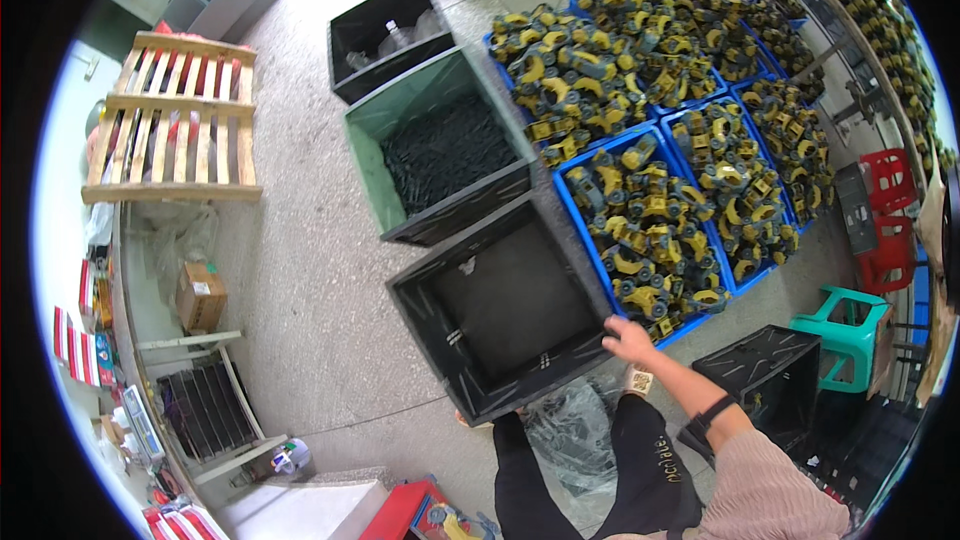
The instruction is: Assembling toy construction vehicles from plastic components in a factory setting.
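Note:
A large black plastic crate [505, 290] sits tilted on the floor in front of my legs, its dark bottom showing with a small pale scrap inside. My right hand [628, 340] grips the near right corner of its rim, fingers curled over the edge. My left hand is not in view. Beyond the crate stands a green-lined crate [365, 155] part filled with small black pieces [445, 155]. To the right, blue trays [590, 245] hold heaps of yellow and grey toy-like vehicles [650, 230]. A crumpled clear plastic bag [570, 430] lies between my legs.
Another black crate [345, 35] with clear plastic inside stands farther off. A wooden pallet [180, 120] and a cardboard box [202, 297] are at the left. On the right are a black crate [765, 365], a green stool [850, 335] and red stools [885, 250].

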A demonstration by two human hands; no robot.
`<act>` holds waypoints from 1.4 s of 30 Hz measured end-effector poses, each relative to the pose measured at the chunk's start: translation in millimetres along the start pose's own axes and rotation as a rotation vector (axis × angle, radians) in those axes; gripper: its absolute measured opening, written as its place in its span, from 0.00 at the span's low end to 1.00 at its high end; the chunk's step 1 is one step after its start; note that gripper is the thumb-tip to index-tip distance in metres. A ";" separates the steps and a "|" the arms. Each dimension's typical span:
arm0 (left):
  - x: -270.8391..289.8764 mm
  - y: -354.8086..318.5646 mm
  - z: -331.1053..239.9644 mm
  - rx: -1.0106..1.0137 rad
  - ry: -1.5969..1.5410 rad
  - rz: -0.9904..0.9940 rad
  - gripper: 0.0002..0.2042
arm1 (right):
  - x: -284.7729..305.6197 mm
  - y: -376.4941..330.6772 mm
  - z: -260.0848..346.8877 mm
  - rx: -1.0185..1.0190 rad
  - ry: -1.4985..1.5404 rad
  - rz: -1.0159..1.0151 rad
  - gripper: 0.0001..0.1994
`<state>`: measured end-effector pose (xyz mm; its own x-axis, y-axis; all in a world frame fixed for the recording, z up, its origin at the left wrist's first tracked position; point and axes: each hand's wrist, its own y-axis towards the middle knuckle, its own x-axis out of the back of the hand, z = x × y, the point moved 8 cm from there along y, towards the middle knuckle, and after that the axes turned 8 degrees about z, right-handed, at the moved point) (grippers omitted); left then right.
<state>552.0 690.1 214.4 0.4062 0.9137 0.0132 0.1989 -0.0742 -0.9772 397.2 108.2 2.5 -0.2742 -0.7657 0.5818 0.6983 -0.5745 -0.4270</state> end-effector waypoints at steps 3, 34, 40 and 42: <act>-74.6 23.4 -40.9 -0.084 0.181 0.132 0.15 | -4.8 -75.4 -12.5 -0.043 0.283 0.303 0.16; -401.7 28.4 -67.3 0.440 2.047 0.643 0.17 | -113.9 -569.4 16.7 -1.135 0.853 -0.725 0.12; -434.1 -48.4 1.2 0.415 2.139 0.893 0.18 | -177.7 -577.1 82.0 -1.120 0.741 -0.748 0.12; -439.0 -72.9 26.5 0.435 2.185 0.979 0.18 | -208.8 -581.5 95.2 -1.195 0.892 -0.735 0.12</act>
<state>335.6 304.9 274.2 0.2308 -0.8657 -0.4442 -0.5313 0.2703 -0.8029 111.3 629.7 195.2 -0.8548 0.0793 0.5129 -0.4945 -0.4246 -0.7584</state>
